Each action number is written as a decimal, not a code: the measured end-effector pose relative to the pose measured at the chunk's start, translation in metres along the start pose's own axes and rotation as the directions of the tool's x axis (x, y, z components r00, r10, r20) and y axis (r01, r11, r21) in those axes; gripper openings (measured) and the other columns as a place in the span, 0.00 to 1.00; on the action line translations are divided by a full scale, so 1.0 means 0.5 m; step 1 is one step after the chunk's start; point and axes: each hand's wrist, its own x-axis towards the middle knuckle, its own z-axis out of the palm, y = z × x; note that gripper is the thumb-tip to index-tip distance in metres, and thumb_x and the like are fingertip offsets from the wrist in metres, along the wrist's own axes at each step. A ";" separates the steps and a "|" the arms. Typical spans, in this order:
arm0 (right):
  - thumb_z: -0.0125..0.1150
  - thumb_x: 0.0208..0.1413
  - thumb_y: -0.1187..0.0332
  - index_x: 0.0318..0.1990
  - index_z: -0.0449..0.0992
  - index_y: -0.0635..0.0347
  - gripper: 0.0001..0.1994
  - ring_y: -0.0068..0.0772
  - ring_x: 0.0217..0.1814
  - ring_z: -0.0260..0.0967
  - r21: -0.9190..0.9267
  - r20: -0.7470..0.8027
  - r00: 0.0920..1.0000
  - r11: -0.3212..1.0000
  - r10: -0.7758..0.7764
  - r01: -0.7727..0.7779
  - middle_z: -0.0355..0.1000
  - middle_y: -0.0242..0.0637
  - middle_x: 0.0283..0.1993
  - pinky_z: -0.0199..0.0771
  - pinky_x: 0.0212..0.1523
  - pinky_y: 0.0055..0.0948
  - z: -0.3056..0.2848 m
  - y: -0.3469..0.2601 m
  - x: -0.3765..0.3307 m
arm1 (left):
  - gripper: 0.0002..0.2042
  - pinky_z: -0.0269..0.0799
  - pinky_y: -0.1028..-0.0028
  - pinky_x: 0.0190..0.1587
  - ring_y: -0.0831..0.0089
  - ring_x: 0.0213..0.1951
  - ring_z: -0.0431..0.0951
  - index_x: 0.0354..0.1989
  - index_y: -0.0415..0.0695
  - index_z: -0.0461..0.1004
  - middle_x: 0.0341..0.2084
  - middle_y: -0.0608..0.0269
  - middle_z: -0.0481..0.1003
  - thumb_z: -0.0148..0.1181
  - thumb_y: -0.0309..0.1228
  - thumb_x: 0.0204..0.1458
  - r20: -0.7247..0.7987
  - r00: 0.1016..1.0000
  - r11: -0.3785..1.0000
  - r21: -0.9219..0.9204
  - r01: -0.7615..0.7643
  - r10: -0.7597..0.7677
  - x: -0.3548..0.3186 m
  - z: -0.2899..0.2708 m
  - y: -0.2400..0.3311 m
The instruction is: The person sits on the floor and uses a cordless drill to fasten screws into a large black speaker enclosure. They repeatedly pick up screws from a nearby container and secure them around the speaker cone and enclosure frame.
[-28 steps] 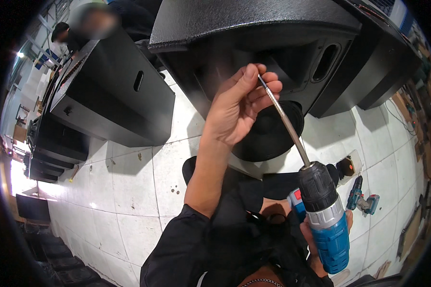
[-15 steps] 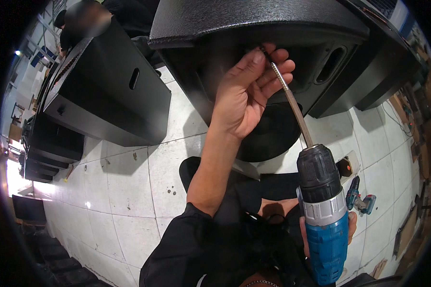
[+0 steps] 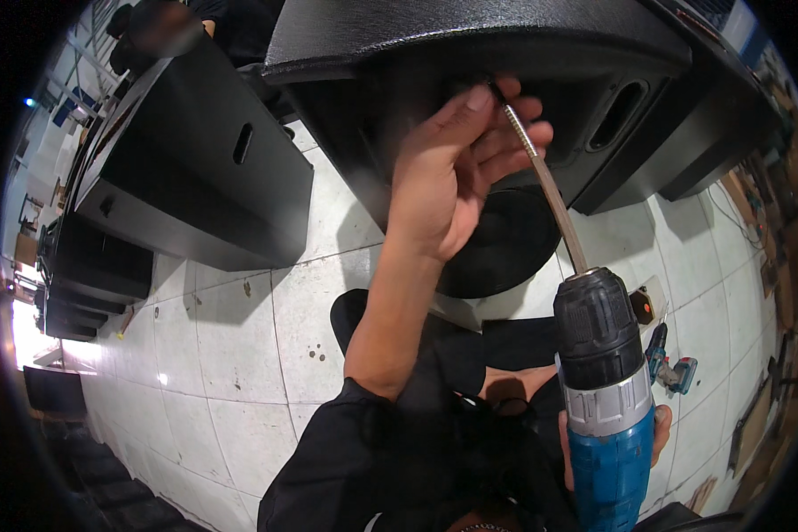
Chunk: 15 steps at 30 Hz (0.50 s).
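Note:
My right hand (image 3: 661,433) grips a blue cordless drill (image 3: 608,461) with a black chuck, mostly hidden behind its body. A long driver bit (image 3: 550,191) runs up from the chuck, with a shiny ridged stretch near its far end. At its tip, the thumb and forefinger of my left hand (image 3: 448,168) pinch a small dark screw (image 3: 495,89); its far end is hard to make out. The other fingers curl loosely beside the bit. Both sit under the front edge of a large black speaker cabinet (image 3: 479,35), whose recessed panel has an oval handle opening (image 3: 619,115).
Below the cabinet lies a round black speaker cone (image 3: 504,248) on the white tiled floor (image 3: 230,355). A second drill (image 3: 674,371) lies at the right. More black cabinets (image 3: 195,177) stand at the left, with a person (image 3: 230,31) behind them.
The drill has shifted slightly down and to the right, with its bit. My left hand stays at the bit's tip, its fingers opened a little wider.

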 end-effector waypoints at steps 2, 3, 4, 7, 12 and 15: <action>0.38 0.51 0.28 0.63 0.57 0.37 0.37 0.41 0.51 0.71 0.128 -0.021 0.991 0.983 0.136 -0.132 0.64 0.44 0.58 0.80 0.45 0.43 -0.030 -0.001 0.014 | 0.13 0.79 0.76 0.33 0.67 0.36 0.82 0.45 0.35 0.74 0.38 0.50 0.78 0.58 0.32 0.57 -0.073 0.993 0.910 0.411 -0.057 0.095 -0.024 -0.003 0.018; 0.38 0.50 0.28 0.62 0.58 0.37 0.37 0.40 0.49 0.72 0.201 -0.025 0.979 0.961 0.201 -0.192 0.66 0.44 0.56 0.81 0.44 0.43 -0.048 -0.004 0.023 | 0.12 0.74 0.80 0.30 0.73 0.31 0.79 0.43 0.38 0.76 0.34 0.56 0.77 0.62 0.33 0.54 -0.040 0.921 0.719 0.638 -0.274 0.387 -0.036 -0.002 0.016; 0.38 0.50 0.27 0.62 0.59 0.37 0.37 0.40 0.47 0.73 0.273 -0.025 0.964 0.929 0.265 -0.249 0.67 0.45 0.54 0.81 0.43 0.43 -0.063 -0.007 0.032 | 0.12 0.69 0.84 0.26 0.78 0.26 0.76 0.40 0.41 0.77 0.31 0.62 0.77 0.66 0.33 0.51 0.067 0.774 0.425 0.804 -0.416 0.630 -0.042 -0.002 0.015; 0.37 0.49 0.26 0.60 0.61 0.38 0.38 0.41 0.45 0.74 0.284 0.141 0.931 0.887 0.336 -0.363 0.68 0.45 0.52 0.82 0.41 0.43 -0.076 -0.011 0.044 | 0.22 0.65 0.75 0.42 0.75 0.40 0.72 0.44 0.47 0.75 0.37 0.65 0.73 0.76 0.36 0.40 0.593 0.277 -0.459 0.782 -0.422 0.756 -0.030 -0.025 0.102; 0.35 0.50 0.28 0.60 0.61 0.40 0.37 0.44 0.45 0.74 0.192 0.396 0.892 0.930 0.220 -0.314 0.69 0.44 0.53 0.82 0.41 0.44 -0.075 -0.023 0.058 | 0.27 0.68 0.62 0.56 0.63 0.52 0.74 0.48 0.53 0.77 0.47 0.63 0.77 0.76 0.35 0.34 0.723 0.441 -0.592 0.690 -0.417 0.532 0.041 -0.059 0.165; 0.35 0.51 0.29 0.60 0.61 0.41 0.37 0.45 0.45 0.75 0.268 0.219 0.945 0.916 0.243 -0.297 0.70 0.45 0.52 0.82 0.41 0.45 -0.060 -0.012 0.045 | 0.24 0.75 0.67 0.50 0.66 0.48 0.77 0.45 0.53 0.78 0.43 0.63 0.78 0.76 0.32 0.34 0.709 0.399 -0.554 0.705 -0.443 0.582 0.035 -0.055 0.162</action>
